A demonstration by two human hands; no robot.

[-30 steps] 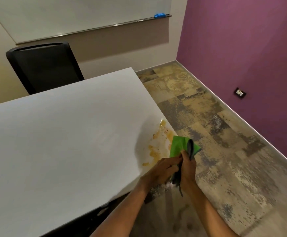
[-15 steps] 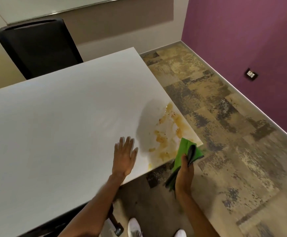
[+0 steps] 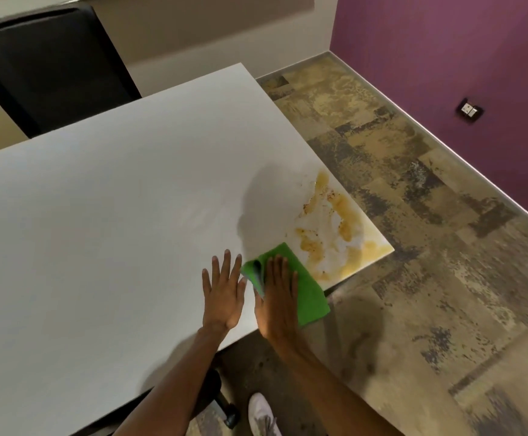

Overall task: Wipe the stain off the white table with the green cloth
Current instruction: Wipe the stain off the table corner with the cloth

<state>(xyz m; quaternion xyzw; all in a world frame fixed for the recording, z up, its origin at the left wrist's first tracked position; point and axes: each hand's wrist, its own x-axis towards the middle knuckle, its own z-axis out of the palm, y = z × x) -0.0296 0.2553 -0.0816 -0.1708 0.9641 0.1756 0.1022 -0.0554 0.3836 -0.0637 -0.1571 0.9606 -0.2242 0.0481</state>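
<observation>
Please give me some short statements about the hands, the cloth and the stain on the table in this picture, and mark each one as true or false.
1. The right hand lies flat on the green cloth. True.
2. The left hand holds one corner of the cloth. False: it lies open on the bare white table, beside the cloth.
3. The stain is near the table's corner, beyond the cloth. True.
4. The cloth covers the whole stain. False: most of the yellow-brown stain is uncovered.
5. A black chair stands at the far side of the table. True.
6. The cloth lies in the middle of the table. False: it is at the near edge and partly hangs over it.
</observation>
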